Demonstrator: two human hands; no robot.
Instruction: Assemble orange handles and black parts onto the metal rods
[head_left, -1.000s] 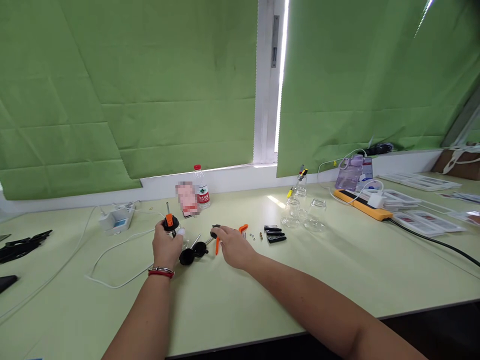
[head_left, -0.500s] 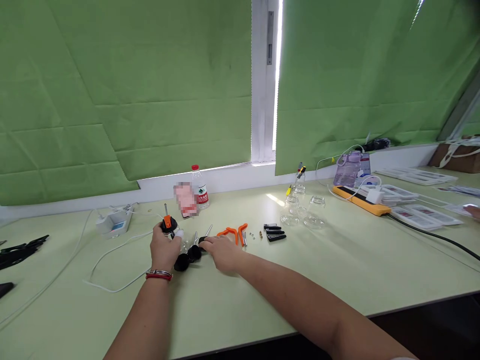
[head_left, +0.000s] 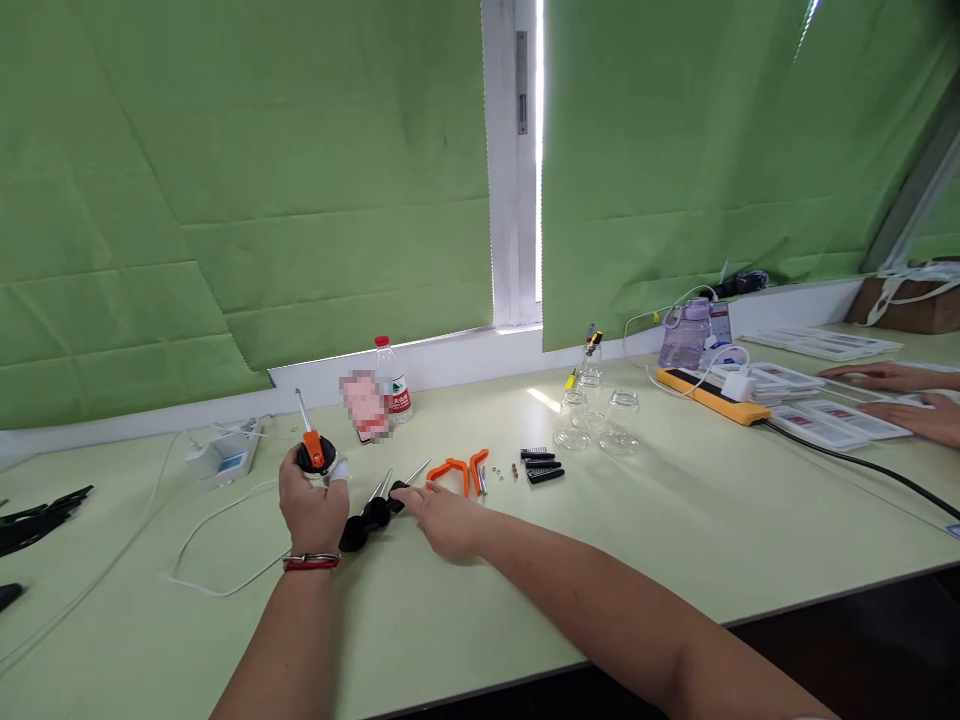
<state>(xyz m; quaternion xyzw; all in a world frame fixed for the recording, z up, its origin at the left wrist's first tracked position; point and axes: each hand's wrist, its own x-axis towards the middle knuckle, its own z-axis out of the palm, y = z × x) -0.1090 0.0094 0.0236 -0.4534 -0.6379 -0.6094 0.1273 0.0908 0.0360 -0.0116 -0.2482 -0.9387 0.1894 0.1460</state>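
My left hand is closed around a piece with a black round cap, an orange lever and a thin metal tube pointing up; its lower part is hidden by the hand. There is something white over my left thumb. To its right, my right hand has its fingertips on a black cap with a metal tube, the farthest of a short row. Two more black caps lie between my hands, their metal tubes pointing away. Just past my right fingers are orange levers and metal pins.
Small metal parts and black pieces with springs lie further right. Glass jars stand behind them. A water bottle is at the back, a white cable at left, an orange power strip and another person's hands at right.
My left hand has lifted slightly away to the left with the orange-levered piece, tilting its tube leftward. My right hand stays at the black cap. Another person's hands have come further into view.
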